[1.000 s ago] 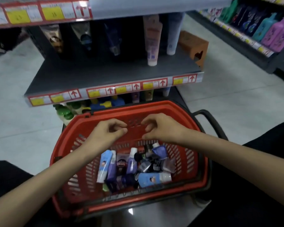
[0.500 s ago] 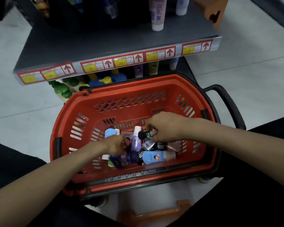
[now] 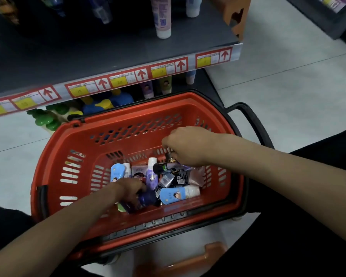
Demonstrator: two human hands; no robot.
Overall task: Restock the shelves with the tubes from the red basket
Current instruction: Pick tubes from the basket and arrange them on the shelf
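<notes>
The red basket sits on the floor below the dark shelf, with several tubes piled on its bottom. My right hand is over the pile's far right and pinches a dark tube with a black cap, lifted a little above the others. My left hand is low in the basket, its fingers curled round a dark purple tube. A light blue tube with a white cap lies at the front of the pile, another blue tube at the left.
A pink-white tube stands on the dark shelf, with other tubes behind it. Green and blue bottles stand on the lowest shelf behind the basket. The basket's black handle juts right. An orange stool is by my legs.
Both hands dropped from above the basket into the pile. The left hand closed on the purple tube; the right hand took the dark tube and raised it slightly.
</notes>
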